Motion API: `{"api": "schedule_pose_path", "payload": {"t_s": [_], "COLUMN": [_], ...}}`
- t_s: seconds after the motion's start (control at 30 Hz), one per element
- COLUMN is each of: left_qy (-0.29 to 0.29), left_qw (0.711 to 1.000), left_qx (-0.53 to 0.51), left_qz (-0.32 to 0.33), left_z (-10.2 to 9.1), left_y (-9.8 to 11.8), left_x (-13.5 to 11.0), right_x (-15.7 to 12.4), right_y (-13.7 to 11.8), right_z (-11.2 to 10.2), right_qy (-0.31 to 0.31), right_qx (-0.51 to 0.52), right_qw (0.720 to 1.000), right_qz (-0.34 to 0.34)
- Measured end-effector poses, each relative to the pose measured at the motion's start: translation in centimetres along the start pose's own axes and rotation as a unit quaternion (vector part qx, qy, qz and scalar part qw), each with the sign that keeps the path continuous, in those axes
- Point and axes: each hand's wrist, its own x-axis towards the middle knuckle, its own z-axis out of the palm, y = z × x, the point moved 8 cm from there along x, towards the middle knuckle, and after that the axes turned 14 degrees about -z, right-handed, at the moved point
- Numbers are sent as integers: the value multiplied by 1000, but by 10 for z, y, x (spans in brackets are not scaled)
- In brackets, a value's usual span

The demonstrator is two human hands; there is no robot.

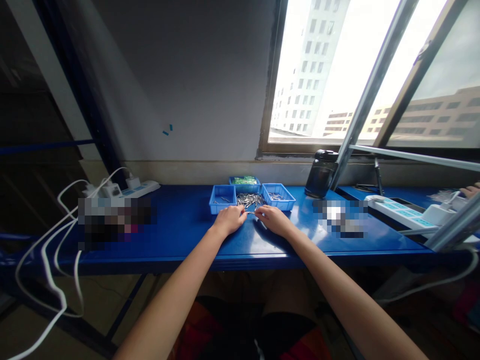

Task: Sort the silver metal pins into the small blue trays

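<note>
My left hand [229, 218] and my right hand [273, 219] rest on the blue table [180, 235], fingertips almost meeting. Both are closed in a pinch on a small thin metal part [251, 212] held between them. Just beyond the hands lies a loose pile of small metal pins [249, 199]. A blue tray [222, 198] stands to the left of the pile and another blue tray [278, 196] to the right, each with a few pins inside. Behind them sits a third blue tray holding green pieces [244, 181].
A white power strip [135, 190] with white cables lies at the back left. A dark jar [321, 174] stands at the back right, beside another power strip [399, 209]. Metal bars [450, 227] cross the right side. Another person's hand [471, 190] shows at far right.
</note>
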Motion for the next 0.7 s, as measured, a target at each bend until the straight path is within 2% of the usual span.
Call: {"api": "schedule_pose_path", "payload": {"t_s": [0.2,0.37,0.7], "left_qy": [-1,-15,-35], "left_qw": [1000,1000,999], "left_qx": [2,3,-5], "left_qz": [-7,21,34], "left_z": [1,1,4], "left_y": [-1,3,6], "left_x": [0,-2,-1], "right_x": [0,0,-1], "right_y": [-2,0,5], "right_z": [-2,0,3], "right_qy": [5,1,-2], "right_qx": [-4,0,-4], "right_qw": [1000,1000,1000], "right_qz": [-3,0,20]}}
